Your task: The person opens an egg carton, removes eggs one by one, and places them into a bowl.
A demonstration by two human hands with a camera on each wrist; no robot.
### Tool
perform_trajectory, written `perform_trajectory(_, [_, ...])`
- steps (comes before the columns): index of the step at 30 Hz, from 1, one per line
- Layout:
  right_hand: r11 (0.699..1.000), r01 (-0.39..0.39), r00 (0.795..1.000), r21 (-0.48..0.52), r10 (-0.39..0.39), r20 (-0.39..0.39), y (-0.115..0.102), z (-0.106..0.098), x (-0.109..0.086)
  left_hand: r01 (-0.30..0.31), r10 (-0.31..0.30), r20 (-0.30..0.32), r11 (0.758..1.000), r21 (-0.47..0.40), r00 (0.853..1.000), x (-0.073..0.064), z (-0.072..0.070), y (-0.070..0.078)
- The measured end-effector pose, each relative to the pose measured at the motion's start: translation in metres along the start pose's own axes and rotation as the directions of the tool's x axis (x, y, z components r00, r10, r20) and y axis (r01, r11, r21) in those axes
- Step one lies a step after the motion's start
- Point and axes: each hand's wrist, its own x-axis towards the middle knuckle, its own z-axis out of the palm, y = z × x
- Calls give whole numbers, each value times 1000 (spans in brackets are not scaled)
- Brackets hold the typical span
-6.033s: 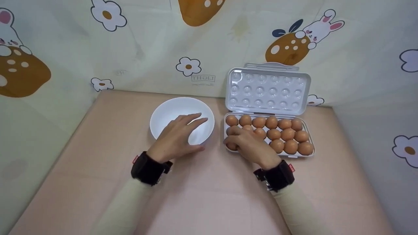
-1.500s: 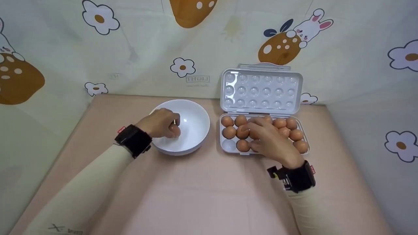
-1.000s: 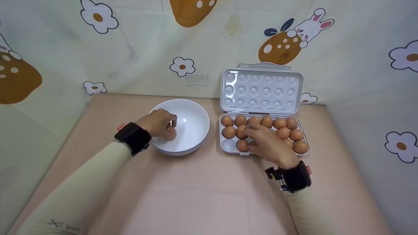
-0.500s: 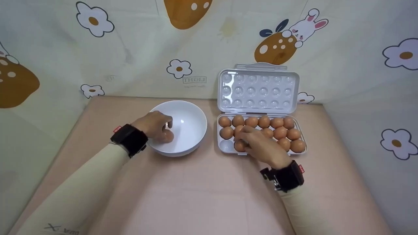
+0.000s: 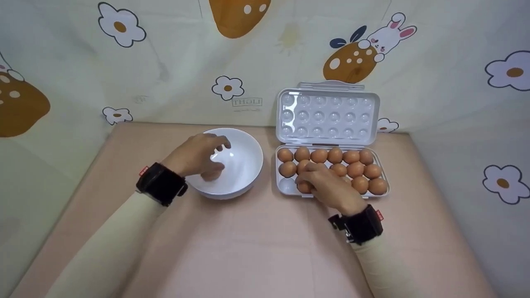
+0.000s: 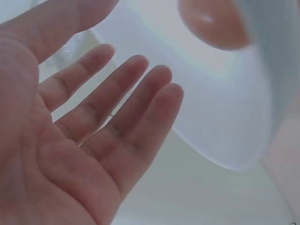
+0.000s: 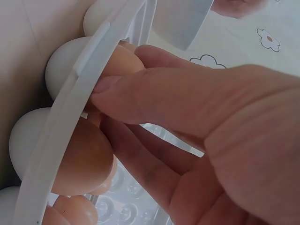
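My left hand (image 5: 194, 155) is over the left side of a white bowl (image 5: 246, 165), fingers spread apart. A brown egg (image 5: 211, 174) lies in the bowl just beneath the thumb; in the left wrist view this egg (image 6: 215, 23) shows apart from the fingers. My right hand (image 5: 331, 186) reaches into the egg box (image 5: 278, 178). Its thumb and fingers pinch the second egg (image 5: 302, 187) of the front row, which still sits in its pocket. The right wrist view shows the thumb pressed against that egg (image 7: 124, 63) near the box's rim.
The box's dimpled lid (image 5: 327, 120) stands raised at the back. Several other brown eggs (image 5: 287, 169) fill the pockets; the front left pocket (image 5: 287, 185) is bare. A patterned cloth wall (image 5: 178, 82) encloses the pink-covered table (image 5: 265, 248).
An egg from the front left pocket has gone into the bowl. My left hand has let go of it and spread its fingers. The right hand has shifted left and gripped the neighbouring egg.
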Motion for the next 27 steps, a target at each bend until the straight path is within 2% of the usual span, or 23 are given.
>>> perform_trajectory(2, [1000,3,1000,-3,-3,-11,0,1,0,-87,86,-73,996,-17,994,-2,3,8])
perform_trajectory(4, [999,11,1000,-32,-12,-22,0,3,1,-173,169,-139,985,-16,976,-5,7,16])
perform_trajectory(7, [998,21,999,-64,-23,-27,0,4,2,-243,235,-198,970,-19,952,-7,16,31])
perform_trajectory(13, [998,-4,999,-60,2,-35,1,5,3,-290,263,-238,953,-87,935,-8,40,56])
perform_trajectory(18, [998,-38,999,49,40,-32,4,6,4,-311,268,-281,942,-122,922,-7,55,61])
perform_trajectory(20, [998,-39,999,55,40,-27,4,6,4,-313,263,-298,940,-134,918,-6,58,61])
perform_trajectory(22, [1000,-18,1000,15,19,-18,5,5,4,-321,264,-318,936,-145,911,-5,60,61])
perform_trajectory(24, [997,52,999,-65,-51,9,5,2,4,-327,262,-336,932,-154,905,-4,61,62])
perform_trajectory(26, [964,157,988,-216,-152,42,5,-2,2,-340,264,-355,925,-169,897,-2,63,64])
perform_trajectory(27, [932,216,976,-292,-208,56,5,-5,1,-346,266,-365,922,-175,892,-1,63,65])
